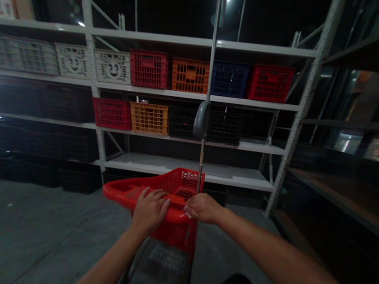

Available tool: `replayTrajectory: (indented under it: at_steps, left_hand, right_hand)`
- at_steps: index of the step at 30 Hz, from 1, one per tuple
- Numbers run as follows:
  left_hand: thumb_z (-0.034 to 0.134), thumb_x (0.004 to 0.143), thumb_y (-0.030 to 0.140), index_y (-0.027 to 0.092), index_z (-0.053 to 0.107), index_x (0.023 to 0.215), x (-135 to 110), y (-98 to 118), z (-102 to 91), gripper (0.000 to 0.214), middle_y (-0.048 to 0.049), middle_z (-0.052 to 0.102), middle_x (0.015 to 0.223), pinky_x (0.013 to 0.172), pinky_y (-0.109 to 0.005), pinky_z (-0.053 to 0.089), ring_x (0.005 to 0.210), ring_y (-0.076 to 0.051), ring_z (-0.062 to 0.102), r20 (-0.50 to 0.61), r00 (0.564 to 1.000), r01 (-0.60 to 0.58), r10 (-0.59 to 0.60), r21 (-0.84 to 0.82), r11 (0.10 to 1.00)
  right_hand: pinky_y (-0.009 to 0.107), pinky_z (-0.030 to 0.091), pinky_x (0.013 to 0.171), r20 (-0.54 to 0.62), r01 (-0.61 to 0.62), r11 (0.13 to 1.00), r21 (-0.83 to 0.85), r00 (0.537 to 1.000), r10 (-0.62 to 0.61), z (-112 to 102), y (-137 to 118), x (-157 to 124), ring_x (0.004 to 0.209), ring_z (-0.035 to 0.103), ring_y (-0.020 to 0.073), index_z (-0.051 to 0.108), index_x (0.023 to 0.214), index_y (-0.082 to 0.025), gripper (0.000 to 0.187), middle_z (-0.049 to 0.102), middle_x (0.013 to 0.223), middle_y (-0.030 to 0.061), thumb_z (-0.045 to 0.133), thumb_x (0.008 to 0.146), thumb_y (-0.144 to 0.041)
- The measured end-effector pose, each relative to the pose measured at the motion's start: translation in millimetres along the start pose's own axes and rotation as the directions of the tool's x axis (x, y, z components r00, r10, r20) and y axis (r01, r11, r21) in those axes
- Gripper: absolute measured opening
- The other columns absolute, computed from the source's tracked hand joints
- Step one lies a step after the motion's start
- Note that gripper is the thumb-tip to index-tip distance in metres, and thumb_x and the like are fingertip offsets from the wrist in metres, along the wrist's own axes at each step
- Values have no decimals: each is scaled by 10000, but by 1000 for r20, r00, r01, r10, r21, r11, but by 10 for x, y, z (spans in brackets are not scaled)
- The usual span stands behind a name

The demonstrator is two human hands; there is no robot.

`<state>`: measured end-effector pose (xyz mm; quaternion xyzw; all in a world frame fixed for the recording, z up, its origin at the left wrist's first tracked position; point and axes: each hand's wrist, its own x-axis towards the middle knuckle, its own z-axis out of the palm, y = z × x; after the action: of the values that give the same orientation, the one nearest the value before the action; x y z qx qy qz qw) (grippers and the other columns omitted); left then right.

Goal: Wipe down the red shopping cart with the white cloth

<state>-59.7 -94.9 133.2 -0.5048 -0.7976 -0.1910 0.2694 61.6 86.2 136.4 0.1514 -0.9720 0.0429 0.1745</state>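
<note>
In front of me stands a red plastic shopping cart point(116, 193) with a mesh basket. My left hand point(151, 208) lies over its near handle rim, fingers bent forward across the red plastic and thumb toward the right. At the rim's right end, my right hand point(203, 207) is closed around the handle beside a thin metal pole point(211, 72). A small white bit shows under its fingers, too small to name. The pole rises from the cart's right side and carries a grey rounded piece point(201, 119) partway up. The basket's floor is mostly hidden.
White metal shelving point(194, 96) runs across the front, with red, orange, blue, white and dark crates on it, such as an orange crate point(190, 75) and a yellow crate point(149, 118). A darker shelf rack point(350, 190) stands close on the right. Grey floor point(48, 231) lies at left.
</note>
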Motion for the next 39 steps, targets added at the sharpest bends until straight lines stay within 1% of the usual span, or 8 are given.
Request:
replayTrajectory:
  at_steps: [3,6,8,13,22,26,33,39]
  left_hand:
    - [290,892,350,237,677,855,-34,-62,-32,405,-28,667,1068,1063,-460,190,1058,-192,541,4,999,-31,32,-21,999]
    - [302,888,334,240,677,850,-35,-62,-28,389,-22,668,1065,1081,-471,151,1050,-184,544,-8,999,-46,46,-37,998]
    - [304,884,322,239,679,854,-18,-59,-11,385,-25,669,1064,1083,-478,144,1053,-186,543,-13,999,-52,51,-48,998]
    - [288,887,317,231,676,872,45,-123,34,398,-31,663,1083,1075,-486,144,1063,-191,540,9,998,-56,57,-79,995]
    - [250,897,335,223,639,989,156,-341,76,415,-33,639,1126,1079,-496,91,1100,-183,515,88,991,-89,104,-156,984]
    - [236,898,328,229,640,984,213,-381,82,424,-31,637,1127,1083,-501,73,1107,-186,510,114,984,-114,134,-173,978]
    - [241,903,304,260,578,1114,276,-522,200,401,-25,499,1322,1071,-563,50,1307,-211,306,80,982,-158,169,-119,980]
    - [275,897,303,263,471,1249,282,-653,283,405,-69,283,1461,1036,-613,130,1361,-252,179,11,1000,-3,2,41,999]
  right_hand:
    - [337,423,864,-379,-103,978,183,910,167,-75,98,-206,946,596,199,656,926,-191,496,674,956,89,214,937,-417]
    - [354,441,849,-676,-234,845,482,515,528,-354,195,-87,968,589,203,583,1078,-156,556,645,1040,120,108,947,-413]
    - [345,431,863,-708,-172,819,548,427,563,-602,227,158,1020,566,201,522,1152,-152,521,612,1115,119,135,946,-434]
    - [273,443,732,-615,-179,828,531,591,522,-747,212,636,792,598,176,507,1003,-174,371,640,850,60,342,897,-489]
    - [246,413,646,-280,-384,791,476,787,550,541,241,3,687,553,156,511,727,-186,240,596,722,24,476,844,-392]
    - [231,393,590,-304,-314,820,478,817,490,57,295,230,606,540,138,502,648,-182,361,570,622,8,421,865,-460]
    - [226,409,560,-535,66,749,659,742,405,-1015,343,926,562,545,119,505,741,-175,481,577,619,0,430,785,-648]
    - [231,401,546,-497,95,665,741,744,447,-447,277,820,541,523,117,510,736,-170,507,574,619,6,398,793,-662]
